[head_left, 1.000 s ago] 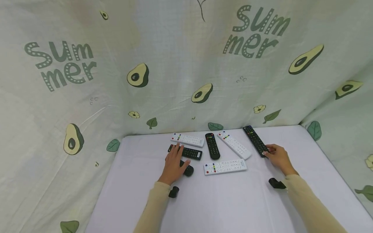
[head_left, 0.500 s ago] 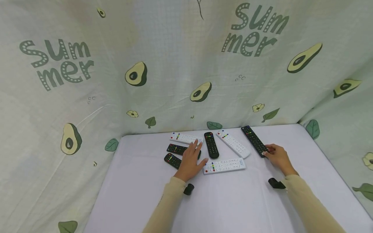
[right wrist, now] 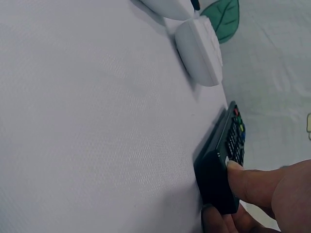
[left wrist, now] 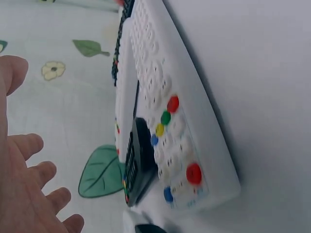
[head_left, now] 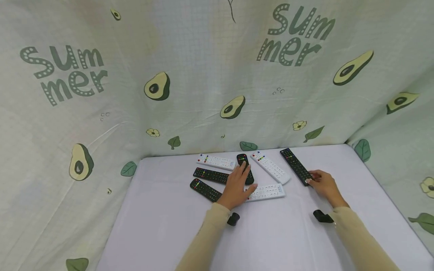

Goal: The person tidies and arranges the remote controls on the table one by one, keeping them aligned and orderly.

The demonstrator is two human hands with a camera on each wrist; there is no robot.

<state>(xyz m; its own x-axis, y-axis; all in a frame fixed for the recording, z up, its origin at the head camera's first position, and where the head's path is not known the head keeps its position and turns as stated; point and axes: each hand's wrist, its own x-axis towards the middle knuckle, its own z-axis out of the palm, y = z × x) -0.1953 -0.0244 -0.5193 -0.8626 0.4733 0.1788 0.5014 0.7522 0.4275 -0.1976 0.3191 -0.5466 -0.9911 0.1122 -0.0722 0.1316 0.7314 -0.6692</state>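
Note:
My right hand (head_left: 323, 185) pinches the near end of a black remote control (head_left: 294, 162) at the right of the group. In the right wrist view the thumb lies on that remote's (right wrist: 216, 177) end, with fingers at its side. My left hand (head_left: 235, 189), fingers spread, is over the middle of the group. It partly covers an upright black remote (head_left: 250, 177) and the left end of a white remote (head_left: 269, 192). The left wrist view shows these spread fingers (left wrist: 43, 172) apart from the white remote (left wrist: 180, 131), which has coloured buttons.
Left of the left hand lie two black remotes, one upper (head_left: 210, 175) and one lower (head_left: 205, 190). A white remote (head_left: 217, 162) lies behind them, and another slanted white one (head_left: 271, 167) is near the right black remote. A patterned cloth (head_left: 196, 75) hangs behind the white table (head_left: 162, 226).
My left hand has moved right, from over the black remotes at left to the upright black one, uncovering the left ones. The right hand keeps its pinch, almost in place.

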